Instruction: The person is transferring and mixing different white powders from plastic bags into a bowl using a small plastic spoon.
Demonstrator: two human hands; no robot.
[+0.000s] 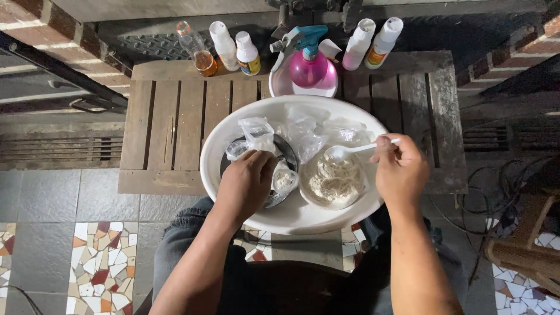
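Powder [333,182], pale and clumpy, sits in a small bowl [308,189] inside the white basin [245,125] and looks light and easily spilled, so the right hand [399,169] pinches a white spoon [350,150] by its handle while the left hand [248,184] closes on what seems a small plastic bag [284,179].

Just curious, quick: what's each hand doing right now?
Left hand: closed on a small plastic bag.
Right hand: closed, holding a white spoon.
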